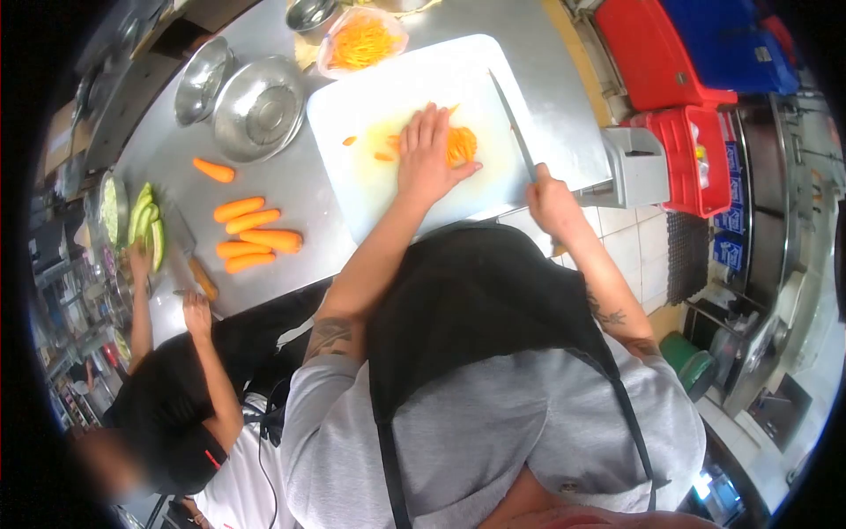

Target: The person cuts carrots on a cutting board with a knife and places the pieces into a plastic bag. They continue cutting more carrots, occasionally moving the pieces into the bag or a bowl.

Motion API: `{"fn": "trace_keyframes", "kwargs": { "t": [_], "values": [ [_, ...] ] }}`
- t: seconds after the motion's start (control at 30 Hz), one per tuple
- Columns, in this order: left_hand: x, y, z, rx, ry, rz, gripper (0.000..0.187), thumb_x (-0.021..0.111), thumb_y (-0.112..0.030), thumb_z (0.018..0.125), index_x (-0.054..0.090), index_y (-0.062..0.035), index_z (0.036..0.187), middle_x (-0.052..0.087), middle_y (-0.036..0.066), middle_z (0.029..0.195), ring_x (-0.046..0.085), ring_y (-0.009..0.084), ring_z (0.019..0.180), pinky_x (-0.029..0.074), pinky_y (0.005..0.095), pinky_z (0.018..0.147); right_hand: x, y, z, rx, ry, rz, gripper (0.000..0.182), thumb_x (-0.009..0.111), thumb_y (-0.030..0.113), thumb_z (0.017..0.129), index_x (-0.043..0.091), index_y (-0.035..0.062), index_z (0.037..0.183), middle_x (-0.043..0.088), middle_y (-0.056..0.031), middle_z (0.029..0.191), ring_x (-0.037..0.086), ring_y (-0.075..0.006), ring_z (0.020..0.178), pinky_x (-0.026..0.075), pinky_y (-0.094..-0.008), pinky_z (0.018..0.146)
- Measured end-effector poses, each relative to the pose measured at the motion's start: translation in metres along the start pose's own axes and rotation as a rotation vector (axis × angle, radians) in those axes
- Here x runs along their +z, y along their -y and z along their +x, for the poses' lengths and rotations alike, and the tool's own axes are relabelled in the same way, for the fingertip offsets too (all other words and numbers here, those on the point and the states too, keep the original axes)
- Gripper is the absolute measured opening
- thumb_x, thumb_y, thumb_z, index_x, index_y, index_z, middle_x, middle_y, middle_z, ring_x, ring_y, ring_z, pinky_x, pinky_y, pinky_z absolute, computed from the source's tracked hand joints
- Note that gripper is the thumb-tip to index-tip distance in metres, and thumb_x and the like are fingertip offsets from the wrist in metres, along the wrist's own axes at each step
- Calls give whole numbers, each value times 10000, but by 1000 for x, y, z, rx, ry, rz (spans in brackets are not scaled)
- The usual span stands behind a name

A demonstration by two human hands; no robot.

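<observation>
My left hand [425, 159] lies flat with its fingers stretched over cut carrot [462, 146] on the white cutting board [352, 194]. My right hand [555, 208] is wrapped round the handle of a long knife [514, 123], whose blade lies along the board's right side. Small carrot pieces [384, 157] rest left of my left hand. Several whole peeled carrots [270, 240] lie on the steel table [308, 189] left of the board. A bag of shredded carrot [363, 42] stands at the board's top left edge.
Two metal bowls [260, 109] [203, 81] stand at the upper left. A co-worker at the left has hands near green vegetables [144, 220] and a wooden-handled knife [202, 279]. Right of the table are a grey bin [636, 167] and red crates [687, 163].
</observation>
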State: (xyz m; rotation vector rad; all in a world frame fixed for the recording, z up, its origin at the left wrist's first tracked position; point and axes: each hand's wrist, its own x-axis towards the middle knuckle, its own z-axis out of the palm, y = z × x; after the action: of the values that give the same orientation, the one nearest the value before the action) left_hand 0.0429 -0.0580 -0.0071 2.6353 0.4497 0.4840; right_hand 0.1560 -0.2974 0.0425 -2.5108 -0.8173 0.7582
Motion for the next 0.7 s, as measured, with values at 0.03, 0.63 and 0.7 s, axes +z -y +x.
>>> {"fn": "trace_keyframes", "kwargs": {
  "t": [0.03,0.63,0.7],
  "values": [
    [3,0,3,-22,-20,4,1032,842,-531,797,396,-11,1569,432,248,1593,387,447,1482,329,544,1210,6,15,-2,18,-29,-14,237,538,139,982,497,-53,1115,670,-370,817,679,-548,851,545,-618,787],
    [4,-1,43,-876,-535,-1470,231,579,-101,1064,634,22,1251,713,140,1155,703,263,1066,570,349,944,37,148,7,-179,86,317,310,538,142,990,538,-87,1198,670,-380,843,675,-550,844,541,-601,778],
    [-6,20,35,-936,-469,-1906,248,552,-142,1078,630,6,1261,714,146,1176,704,271,1071,580,373,934,25,153,3,-192,49,328,371,561,155,1014,540,-52,1322,671,-314,783,694,-474,765,543,-526,717]
  ]
}}
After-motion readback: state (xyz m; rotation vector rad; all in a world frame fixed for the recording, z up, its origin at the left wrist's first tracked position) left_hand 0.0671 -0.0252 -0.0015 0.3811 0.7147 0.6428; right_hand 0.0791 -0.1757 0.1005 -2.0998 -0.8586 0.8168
